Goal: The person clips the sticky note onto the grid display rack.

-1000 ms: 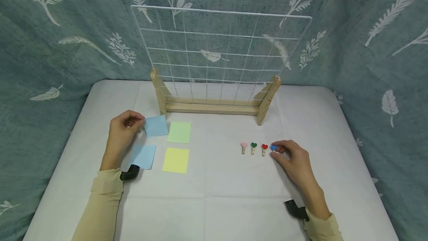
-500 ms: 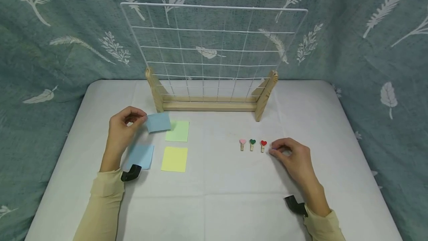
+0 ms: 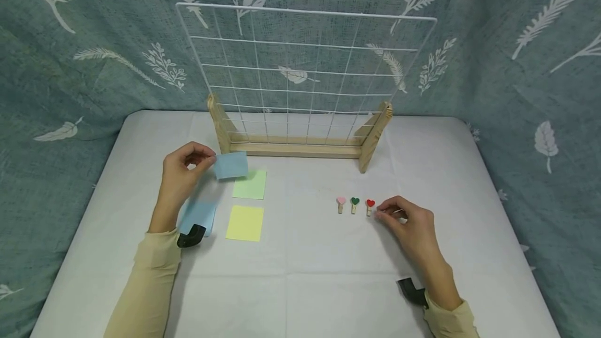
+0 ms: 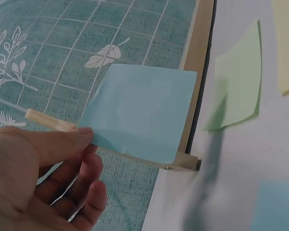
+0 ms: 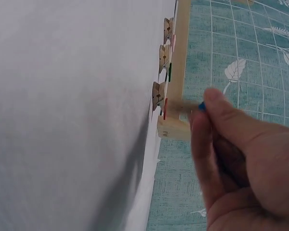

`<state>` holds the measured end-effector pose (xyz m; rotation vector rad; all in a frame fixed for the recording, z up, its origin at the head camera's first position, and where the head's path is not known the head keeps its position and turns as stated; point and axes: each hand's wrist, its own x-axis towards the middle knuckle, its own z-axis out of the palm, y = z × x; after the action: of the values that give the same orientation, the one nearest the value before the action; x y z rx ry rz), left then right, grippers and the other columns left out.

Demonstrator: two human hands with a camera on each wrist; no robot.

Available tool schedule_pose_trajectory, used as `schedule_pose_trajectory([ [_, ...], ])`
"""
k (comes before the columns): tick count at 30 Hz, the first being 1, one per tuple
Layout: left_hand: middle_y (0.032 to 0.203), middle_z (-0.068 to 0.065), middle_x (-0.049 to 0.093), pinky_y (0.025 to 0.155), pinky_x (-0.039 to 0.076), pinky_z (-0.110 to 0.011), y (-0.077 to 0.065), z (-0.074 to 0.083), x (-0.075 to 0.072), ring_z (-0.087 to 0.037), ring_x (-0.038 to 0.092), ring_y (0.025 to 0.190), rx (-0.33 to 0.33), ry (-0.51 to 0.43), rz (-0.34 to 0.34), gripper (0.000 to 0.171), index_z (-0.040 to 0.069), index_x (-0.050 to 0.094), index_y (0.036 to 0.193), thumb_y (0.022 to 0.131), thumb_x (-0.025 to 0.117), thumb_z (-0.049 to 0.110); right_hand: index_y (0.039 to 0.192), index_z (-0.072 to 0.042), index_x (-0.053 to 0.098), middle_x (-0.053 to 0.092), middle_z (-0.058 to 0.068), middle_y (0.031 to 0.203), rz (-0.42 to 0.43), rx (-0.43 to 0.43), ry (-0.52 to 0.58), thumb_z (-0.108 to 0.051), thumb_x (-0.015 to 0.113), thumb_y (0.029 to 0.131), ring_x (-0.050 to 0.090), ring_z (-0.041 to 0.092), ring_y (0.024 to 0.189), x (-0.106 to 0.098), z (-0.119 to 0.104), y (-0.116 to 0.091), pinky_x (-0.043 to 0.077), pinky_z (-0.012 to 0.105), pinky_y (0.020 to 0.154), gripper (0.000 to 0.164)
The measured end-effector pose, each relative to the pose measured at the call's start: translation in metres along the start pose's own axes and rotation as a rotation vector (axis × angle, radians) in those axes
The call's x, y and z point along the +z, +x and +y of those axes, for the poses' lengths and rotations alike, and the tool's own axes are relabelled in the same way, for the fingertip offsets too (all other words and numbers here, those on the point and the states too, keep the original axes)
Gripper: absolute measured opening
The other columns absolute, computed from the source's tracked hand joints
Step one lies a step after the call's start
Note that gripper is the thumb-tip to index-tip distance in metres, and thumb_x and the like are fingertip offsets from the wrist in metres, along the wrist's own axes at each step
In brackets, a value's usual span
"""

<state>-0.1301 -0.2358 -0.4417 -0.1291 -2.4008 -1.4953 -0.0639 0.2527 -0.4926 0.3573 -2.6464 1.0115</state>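
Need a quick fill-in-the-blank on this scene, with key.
The left hand pinches a note coloured ____.
The clip lying nearest the right hand has a ____ heart.
The wire grid stands in a ____ base.
Directly beyond the yellow note lies a ____ paper square.

Missing words: blue, red, wooden, green.

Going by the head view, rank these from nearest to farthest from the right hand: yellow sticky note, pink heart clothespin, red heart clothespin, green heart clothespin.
1. Red heart clothespin: just left of the right hand.
2. Green heart clothespin: middle of the row.
3. Pink heart clothespin: left end of the row.
4. Yellow sticky note: well left of the row.
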Motion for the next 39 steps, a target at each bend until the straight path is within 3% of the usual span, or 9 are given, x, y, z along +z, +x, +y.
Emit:
schedule_pose_trajectory([
  [3, 0.09, -0.019, 0.069, 0.069, 0.047, -0.018, 0.003, 0.001, 0.003, -0.027, 0.059, 0.078, 0.016, -0.011, -0.002, 0.009, -0.005, 0.068, 0.095, 0.087, 0.071, -0.002, 0.097, -0.015, 0.073, 0.073, -0.005, 0.083, -0.007, -0.03, 0.076, -0.006, 0.086, 0.073, 0.068, 0.007, 0.072, 0.001, -0.002, 0.001, 0.052, 0.011, 0.068, 0.029],
  [7, 0.089, -0.013, 0.069, 0.07, 0.047, -0.019, 0.01, -0.011, 0.009, -0.023, 0.06, 0.077, 0.025, -0.031, -0.006, 0.009, 0.0, 0.071, 0.096, 0.088, 0.073, 0.003, 0.105, -0.01, 0.074, 0.075, -0.001, 0.092, 0.002, -0.08, 0.151, -0.001, 0.085, 0.072, 0.07, 0.009, 0.078, 0.004, -0.007, 0.002, 0.054, 0.014, 0.071, 0.035],
  [12, 0.089, -0.008, 0.07, 0.071, 0.049, -0.02, 0.018, -0.019, 0.015, -0.017, 0.061, 0.078, 0.035, -0.05, -0.01, 0.009, 0.008, 0.073, 0.096, 0.089, 0.074, 0.012, 0.101, -0.009, 0.076, 0.076, 0.003, 0.097, 0.037, -0.147, 0.179, 0.003, 0.085, 0.07, 0.07, 0.012, 0.079, 0.008, -0.015, 0.003, 0.054, 0.013, 0.071, 0.034],
  [16, 0.09, -0.008, 0.07, 0.07, 0.049, -0.021, 0.021, -0.016, 0.018, -0.017, 0.061, 0.078, 0.047, -0.067, -0.005, 0.009, 0.005, 0.072, 0.097, 0.089, 0.074, 0.009, 0.097, -0.01, 0.077, 0.076, 0.002, 0.094, 0.087, -0.167, 0.172, 0.002, 0.087, 0.067, 0.07, 0.011, 0.073, 0.012, -0.02, 0.005, 0.054, 0.014, 0.069, 0.034],
  [23, 0.091, -0.021, 0.069, 0.068, 0.048, -0.023, 0.023, 0.012, 0.021, -0.03, 0.061, 0.079, 0.053, -0.066, 0.02, 0.009, -0.006, 0.069, 0.095, 0.088, 0.071, -0.001, 0.095, -0.009, 0.075, 0.074, 0.001, 0.087, 0.126, -0.19, 0.175, 0.003, 0.088, 0.066, 0.068, 0.013, 0.067, 0.024, -0.027, 0.012, 0.051, 0.013, 0.066, 0.033],
  [28, 0.089, -0.014, 0.071, 0.067, 0.047, -0.023, 0.031, -0.004, 0.027, -0.025, 0.061, 0.078, 0.045, -0.062, 0.059, 0.007, -0.001, 0.071, 0.094, 0.088, 0.072, 0.002, 0.097, -0.009, 0.075, 0.074, 0.002, 0.088, 0.129, -0.224, 0.206, 0.002, 0.087, 0.068, 0.067, 0.012, 0.068, 0.036, -0.037, 0.018, 0.049, 0.012, 0.067, 0.033],
  [39, 0.086, -0.001, 0.071, 0.067, 0.049, -0.022, 0.043, 0.002, 0.035, -0.012, 0.061, 0.076, 0.078, -0.058, 0.076, 0.005, 0.012, 0.073, 0.091, 0.087, 0.076, 0.01, 0.1, -0.01, 0.074, 0.073, -0.001, 0.092, 0.047, -0.294, 0.226, -0.002, 0.083, 0.076, 0.068, 0.008, 0.074, 0.054, -0.064, 0.038, 0.05, 0.012, 0.069, 0.027],
])
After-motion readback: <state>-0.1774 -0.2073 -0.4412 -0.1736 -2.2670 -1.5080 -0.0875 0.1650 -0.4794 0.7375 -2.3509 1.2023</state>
